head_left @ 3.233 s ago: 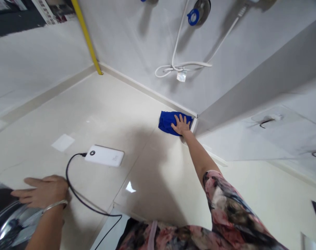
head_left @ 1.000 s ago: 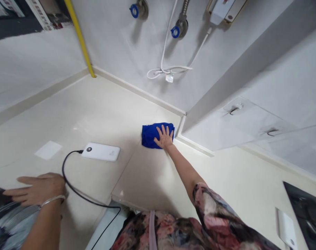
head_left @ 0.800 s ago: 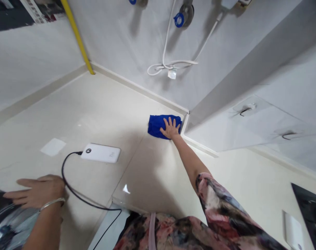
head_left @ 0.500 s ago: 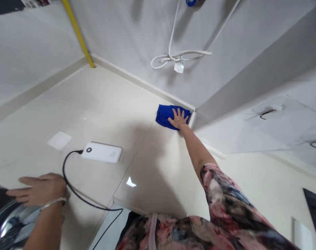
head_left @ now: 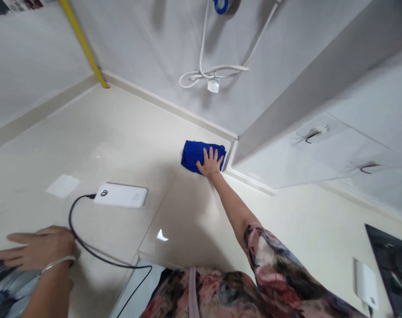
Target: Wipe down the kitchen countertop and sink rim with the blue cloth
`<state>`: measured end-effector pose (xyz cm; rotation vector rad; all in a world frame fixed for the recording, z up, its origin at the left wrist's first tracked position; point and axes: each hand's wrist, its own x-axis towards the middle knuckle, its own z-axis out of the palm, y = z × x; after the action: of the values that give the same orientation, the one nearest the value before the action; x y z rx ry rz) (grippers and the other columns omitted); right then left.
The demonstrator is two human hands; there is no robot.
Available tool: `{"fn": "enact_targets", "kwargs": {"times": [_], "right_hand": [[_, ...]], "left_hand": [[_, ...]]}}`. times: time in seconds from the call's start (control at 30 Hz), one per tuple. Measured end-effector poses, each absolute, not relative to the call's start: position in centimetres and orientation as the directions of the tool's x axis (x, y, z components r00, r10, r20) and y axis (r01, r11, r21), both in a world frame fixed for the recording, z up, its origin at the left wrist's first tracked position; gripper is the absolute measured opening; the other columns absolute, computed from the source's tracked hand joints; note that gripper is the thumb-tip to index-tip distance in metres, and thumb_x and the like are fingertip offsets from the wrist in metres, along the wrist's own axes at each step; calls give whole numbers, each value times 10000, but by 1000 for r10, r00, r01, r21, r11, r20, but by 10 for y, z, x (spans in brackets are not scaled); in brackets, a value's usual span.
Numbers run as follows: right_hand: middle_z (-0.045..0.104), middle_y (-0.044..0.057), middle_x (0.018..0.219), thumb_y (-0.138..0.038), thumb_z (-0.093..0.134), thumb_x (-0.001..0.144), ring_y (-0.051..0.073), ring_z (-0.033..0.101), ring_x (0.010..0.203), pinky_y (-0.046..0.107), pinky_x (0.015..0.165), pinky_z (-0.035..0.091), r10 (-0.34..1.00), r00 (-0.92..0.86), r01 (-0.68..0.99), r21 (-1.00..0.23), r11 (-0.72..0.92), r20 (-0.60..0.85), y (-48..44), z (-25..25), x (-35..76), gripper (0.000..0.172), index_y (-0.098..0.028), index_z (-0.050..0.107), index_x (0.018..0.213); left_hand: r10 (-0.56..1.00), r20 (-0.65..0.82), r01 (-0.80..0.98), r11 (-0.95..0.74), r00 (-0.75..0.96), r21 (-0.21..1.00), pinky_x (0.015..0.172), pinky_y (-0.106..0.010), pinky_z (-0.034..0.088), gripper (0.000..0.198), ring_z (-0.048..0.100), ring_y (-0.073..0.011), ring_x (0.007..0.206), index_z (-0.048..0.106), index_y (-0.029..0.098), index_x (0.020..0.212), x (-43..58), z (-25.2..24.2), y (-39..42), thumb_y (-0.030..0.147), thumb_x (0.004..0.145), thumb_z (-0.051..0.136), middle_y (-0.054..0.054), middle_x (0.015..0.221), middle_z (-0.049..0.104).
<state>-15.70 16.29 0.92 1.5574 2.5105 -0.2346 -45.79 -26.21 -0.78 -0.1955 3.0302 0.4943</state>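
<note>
My right hand (head_left: 210,164) lies with fingers spread on a folded blue cloth (head_left: 193,154), pressing it flat to the cream countertop (head_left: 128,132) close to the wall corner. At the lower left, my left hand (head_left: 42,247), with a bangle at the wrist, is stretched out and holds nothing. It is beside a shiny dark, rounded object (head_left: 10,289), partly hidden beneath it. Whether the fingers touch that object I cannot tell. Between the hands lies a white power bank (head_left: 121,195) with a black cable (head_left: 98,252) running past my left hand to the counter's front edge.
A looped white cord (head_left: 204,75) hangs on the back wall, and a yellow pipe (head_left: 85,44) comes down at the back left. Hooks (head_left: 312,136) stick out from the wall on the right. A white device (head_left: 365,285) and a black cooktop-like panel (head_left: 391,260) lie at the far right.
My right hand and the blue cloth have shifted slightly away from the wall corner, to the left. The whole view has swung a little to the right. My left hand stays outstretched.
</note>
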Motion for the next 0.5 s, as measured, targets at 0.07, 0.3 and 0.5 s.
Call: {"fn": "enact_targets", "kwargs": {"times": [0.07,0.3,0.5], "right_hand": [[62,133,1833,-590,379,1049,424,37,1672,750,1291,34,863,-463,885,-52,463,-202,140,9,-151,830,-218,147,1754],[189,90,1819,-520,431,1049,354,112,1672,609,1345,40,805,-587,808,-114,577,-83,79,6,-98,758,-223,281,1729],[248,56,1807,-502,485,1028,323,161,1666,580,1346,91,785,-615,787,-120,606,-71,44,2,-26,735,-261,345,1708]], "left_hand": [[-239,-27,-234,913,-971,333,1147,-828,296,811,275,-608,1538,243,113,1706,-460,-7,-260,482,992,352,-340,1745,107],[-267,-37,-263,902,-963,341,1165,-797,303,803,282,-586,1541,259,102,1707,-458,2,-250,452,994,378,-320,1750,123],[-310,-93,-323,886,-946,332,1209,-751,275,788,241,-542,1580,237,120,1718,-457,9,-243,404,993,357,-295,1764,103]]}}
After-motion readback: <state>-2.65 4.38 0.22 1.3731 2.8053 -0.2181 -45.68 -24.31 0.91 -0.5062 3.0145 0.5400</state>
